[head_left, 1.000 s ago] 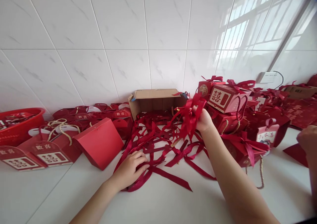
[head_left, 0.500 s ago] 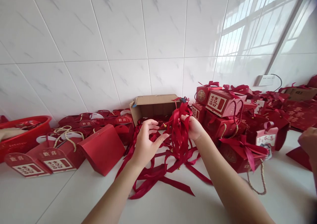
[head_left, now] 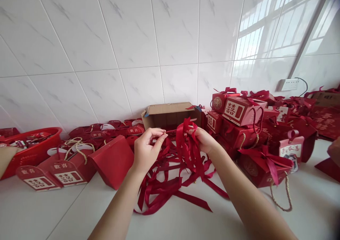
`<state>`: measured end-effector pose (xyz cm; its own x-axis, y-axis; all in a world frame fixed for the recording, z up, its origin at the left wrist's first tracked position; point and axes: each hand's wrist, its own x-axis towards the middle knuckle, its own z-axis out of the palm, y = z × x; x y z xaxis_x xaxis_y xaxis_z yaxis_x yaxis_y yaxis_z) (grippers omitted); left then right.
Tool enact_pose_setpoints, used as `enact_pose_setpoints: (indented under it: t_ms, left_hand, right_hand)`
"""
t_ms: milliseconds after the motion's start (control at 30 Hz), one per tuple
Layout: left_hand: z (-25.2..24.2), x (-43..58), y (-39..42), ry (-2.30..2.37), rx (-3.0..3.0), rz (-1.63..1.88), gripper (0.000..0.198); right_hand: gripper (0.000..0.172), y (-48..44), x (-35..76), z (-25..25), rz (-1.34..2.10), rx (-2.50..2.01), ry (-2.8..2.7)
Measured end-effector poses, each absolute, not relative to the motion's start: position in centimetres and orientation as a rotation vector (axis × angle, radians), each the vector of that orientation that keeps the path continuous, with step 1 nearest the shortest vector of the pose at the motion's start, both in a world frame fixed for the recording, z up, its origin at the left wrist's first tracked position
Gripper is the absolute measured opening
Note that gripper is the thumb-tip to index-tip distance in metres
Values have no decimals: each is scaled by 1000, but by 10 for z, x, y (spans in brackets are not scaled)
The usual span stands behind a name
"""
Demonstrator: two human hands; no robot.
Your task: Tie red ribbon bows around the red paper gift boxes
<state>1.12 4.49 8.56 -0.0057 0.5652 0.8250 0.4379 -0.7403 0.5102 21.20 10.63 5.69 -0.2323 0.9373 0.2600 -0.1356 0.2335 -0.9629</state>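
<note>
My right hand (head_left: 205, 140) is closed around a bunch of dark red ribbons (head_left: 187, 146), which hang down over the white tabletop. To its left, my left hand (head_left: 148, 148) pinches a small gold-coloured piece (head_left: 164, 131) between thumb and fingertips; a thin red strand runs from there toward the bunch. More loose red ribbons (head_left: 164, 194) lie tangled on the table below both hands. Behind them an open cardboard box (head_left: 170, 109) lies with its opening toward me. A closed red box (head_left: 113, 162) leans left of my left hand.
Stacked red gift boxes (head_left: 235, 109) with bows and rope handles stand at the right. Rope-handled boxes (head_left: 67, 178) and a red basin (head_left: 29, 158) are at the left. Part of another person's hand (head_left: 334, 150) shows at the right edge. A tiled wall (head_left: 138, 38) rises behind.
My left hand has moved slightly left and gone from open to pinching the small gold-coloured piece. My right hand still grips the ribbon bunch. The other person's arm over the basin is gone.
</note>
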Motion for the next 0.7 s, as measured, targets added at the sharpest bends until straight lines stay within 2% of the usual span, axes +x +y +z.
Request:
enact_pose_setpoints:
  t_ms: [67, 233, 333, 533, 700]
  left_hand:
    - [91, 3, 43, 1116, 2148, 1896, 8]
    - [108, -14, 32, 1318, 2273, 1831, 9]
    - [116, -11, 24, 1321, 2202, 1764, 8]
    - [121, 10, 11, 1169, 1950, 1581, 10]
    - [123, 16, 4, 1171, 1853, 1480, 13]
  right_hand:
    - [14, 111, 218, 52, 1163, -1007, -1460]
    - [28, 107, 236, 59, 890, -1306, -1544]
    - [23, 87, 227, 79, 796, -1194, -1659]
    - [14, 41, 181, 96, 735, -599, -1798]
    - [9, 34, 175, 90, 813, -512, -1725]
